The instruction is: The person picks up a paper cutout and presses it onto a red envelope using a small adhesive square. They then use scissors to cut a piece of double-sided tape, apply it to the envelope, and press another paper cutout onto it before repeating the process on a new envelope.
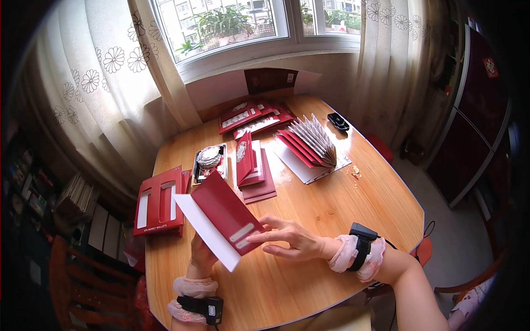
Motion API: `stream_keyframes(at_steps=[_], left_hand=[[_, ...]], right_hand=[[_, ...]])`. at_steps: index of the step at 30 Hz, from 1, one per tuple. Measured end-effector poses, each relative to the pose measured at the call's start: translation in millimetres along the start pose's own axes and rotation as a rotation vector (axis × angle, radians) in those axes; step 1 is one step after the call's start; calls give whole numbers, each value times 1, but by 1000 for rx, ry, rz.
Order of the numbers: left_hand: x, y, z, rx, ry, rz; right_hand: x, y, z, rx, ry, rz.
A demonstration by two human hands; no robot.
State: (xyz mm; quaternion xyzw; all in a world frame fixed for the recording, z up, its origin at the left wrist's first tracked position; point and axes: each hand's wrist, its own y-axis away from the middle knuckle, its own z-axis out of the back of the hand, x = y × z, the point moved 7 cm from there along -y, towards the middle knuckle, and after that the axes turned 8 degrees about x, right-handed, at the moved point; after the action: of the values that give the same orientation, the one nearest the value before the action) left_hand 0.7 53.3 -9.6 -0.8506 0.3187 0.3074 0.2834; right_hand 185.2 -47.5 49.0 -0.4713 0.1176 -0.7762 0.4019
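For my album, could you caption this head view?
Left hand holds an open red money wallet above the table; right hand touches it.

One raised red card (223,208), one fanned bundle (314,142), two wrist straps (361,254), one table (353,204)

Left hand (202,254): fingers are largely hidden behind the raised red-and-white card (218,207). Right arm (397,270) and wooden chair (91,283): both run out past the bottom edge. Rear red packs (239,118): partly covered by one another, small print too fine to read; left curtain (105,71) cut off along the top.
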Motion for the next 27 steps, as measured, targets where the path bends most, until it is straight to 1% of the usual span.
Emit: stream_keyframes(at_steps=[2,4,5,7,9,11,15,18,20,21,23,24,25,27], left_hand=[[6,-2,3,-6,-30,81],[15,0,1,-62,-114,169],[18,0,-3,-71,-147,217],[18,-1,-16,-65,-141,252],[19,1,-17,-59,-136,286],[21,2,-16,11,-130,314],[25,-2,-14,0,-51,289],[31,-5,-4,11,-51,300],[24,-7,-5,-93,-147,258],[22,-9,-7,-93,-148,258],[12,-12,-2,-202,-157,169],[9,-13,5,-261,-221,131],[8,-13,5,-262,-221,131],[7,-14,-2,-219,-353,173]], right_hand=[[-3,1,-2,-1,26,10],[-13,2,-10,65,-63,-105],[-11,3,-9,65,-64,-107],[-13,2,-11,161,-50,-330],[-22,4,-14,169,-39,-362],[-32,6,-16,186,-18,-423],[-25,4,-14,152,19,-351],[-23,6,-15,189,70,-308],[-17,9,-14,84,93,-53],[-13,9,-12,83,93,-53],[-12,9,5,-137,-64,-154],[-18,13,12,-215,75,-242],[-22,12,12,-214,74,-241],[-41,18,27,-394,114,-422]])
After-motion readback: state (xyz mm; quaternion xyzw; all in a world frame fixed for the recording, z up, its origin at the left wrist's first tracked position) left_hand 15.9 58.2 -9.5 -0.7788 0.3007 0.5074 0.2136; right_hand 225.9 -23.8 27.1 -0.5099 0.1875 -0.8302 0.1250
